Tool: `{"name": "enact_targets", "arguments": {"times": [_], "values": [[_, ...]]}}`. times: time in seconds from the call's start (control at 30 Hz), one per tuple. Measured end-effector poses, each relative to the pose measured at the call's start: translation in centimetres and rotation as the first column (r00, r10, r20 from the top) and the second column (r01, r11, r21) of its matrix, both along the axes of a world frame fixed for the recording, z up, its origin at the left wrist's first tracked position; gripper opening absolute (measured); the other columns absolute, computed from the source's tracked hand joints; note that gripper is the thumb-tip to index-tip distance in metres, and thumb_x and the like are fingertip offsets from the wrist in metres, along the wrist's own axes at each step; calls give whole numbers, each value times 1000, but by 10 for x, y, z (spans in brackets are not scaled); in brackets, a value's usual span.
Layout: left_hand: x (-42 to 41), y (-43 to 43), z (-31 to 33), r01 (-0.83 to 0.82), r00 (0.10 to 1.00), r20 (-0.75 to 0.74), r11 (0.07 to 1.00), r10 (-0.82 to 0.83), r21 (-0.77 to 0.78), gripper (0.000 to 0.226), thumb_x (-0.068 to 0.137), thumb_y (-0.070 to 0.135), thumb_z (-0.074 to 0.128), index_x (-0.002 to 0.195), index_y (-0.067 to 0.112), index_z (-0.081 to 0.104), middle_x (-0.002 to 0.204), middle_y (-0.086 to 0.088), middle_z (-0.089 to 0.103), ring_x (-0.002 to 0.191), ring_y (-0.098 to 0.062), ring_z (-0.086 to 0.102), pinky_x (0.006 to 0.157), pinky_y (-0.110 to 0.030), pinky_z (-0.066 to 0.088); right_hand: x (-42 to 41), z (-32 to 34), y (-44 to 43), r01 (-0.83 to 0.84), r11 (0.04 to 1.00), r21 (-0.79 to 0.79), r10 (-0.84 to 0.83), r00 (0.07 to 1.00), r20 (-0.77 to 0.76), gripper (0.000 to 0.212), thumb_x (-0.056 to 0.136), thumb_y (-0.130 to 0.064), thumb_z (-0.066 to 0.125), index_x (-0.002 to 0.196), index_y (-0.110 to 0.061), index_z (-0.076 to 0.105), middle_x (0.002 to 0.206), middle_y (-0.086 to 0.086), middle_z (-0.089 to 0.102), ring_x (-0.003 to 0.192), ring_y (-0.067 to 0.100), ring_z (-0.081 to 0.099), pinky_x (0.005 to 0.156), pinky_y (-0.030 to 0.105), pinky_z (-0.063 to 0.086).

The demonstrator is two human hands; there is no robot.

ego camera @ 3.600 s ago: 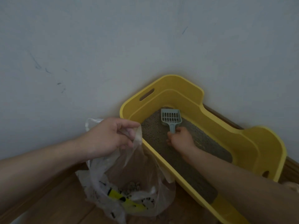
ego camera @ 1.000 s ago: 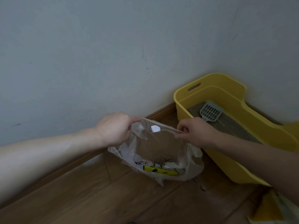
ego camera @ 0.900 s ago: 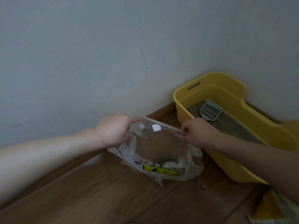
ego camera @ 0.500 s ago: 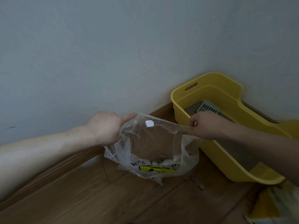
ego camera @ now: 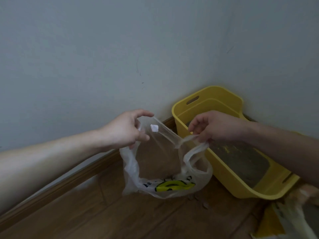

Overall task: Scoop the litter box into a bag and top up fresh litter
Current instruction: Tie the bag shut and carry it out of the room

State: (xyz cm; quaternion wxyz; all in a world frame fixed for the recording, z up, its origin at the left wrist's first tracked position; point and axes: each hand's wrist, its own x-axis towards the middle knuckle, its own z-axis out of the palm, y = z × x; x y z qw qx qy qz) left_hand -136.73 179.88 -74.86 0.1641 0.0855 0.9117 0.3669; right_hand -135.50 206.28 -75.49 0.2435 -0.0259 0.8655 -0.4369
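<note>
A clear plastic bag (ego camera: 165, 173) with a yellow and black print hangs just above the wooden floor. My left hand (ego camera: 124, 130) pinches its left rim. My right hand (ego camera: 214, 126) grips the bag's twisted right handles, and the mouth is stretched between the two. Clumps lie at the bottom of the bag. Behind my right hand stands the yellow litter box (ego camera: 229, 185) in the room corner, with grey litter (ego camera: 241, 159) inside. My right hand and forearm hide the scoop.
Grey walls meet behind the box, with a wooden skirting board (ego camera: 69, 183) along the left wall. A few litter crumbs (ego camera: 198, 200) lie on the floor under the bag. A yellow and white package (ego camera: 283, 221) sits at the bottom right.
My right hand let go of the scoop, left it in the box and took the bag's right side. Both hands have since lifted the bag, with the handles gathered in my right hand.
</note>
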Motion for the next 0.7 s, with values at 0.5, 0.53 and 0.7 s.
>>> {"name": "enact_targets", "arguments": {"times": [0.5,0.53,0.7], "values": [[22,78,31,204,979,-52,973,-200,105,31,67,52,83,87,32,70,69,-10,68,55,-17,56,54,-32,41,6,48,12,181,949,-260,-193,981,-23,13,80,13,67,83,0,70,68,8,66,53,10,61,47,18,47],[22,81,30,202,979,-56,976,-198,79,33,66,54,83,88,33,70,74,-8,69,56,-17,56,53,-34,43,6,48,13,184,950,-254,-201,979,-41,12,80,12,68,84,1,71,71,10,67,57,12,62,50,19,48],[23,91,26,198,970,-123,976,-209,-94,28,72,48,81,93,34,68,99,5,65,80,-11,64,74,-37,57,13,46,20,186,936,-298,-232,965,-125,11,82,9,68,88,1,73,76,10,70,62,10,64,56,18,51]]}}
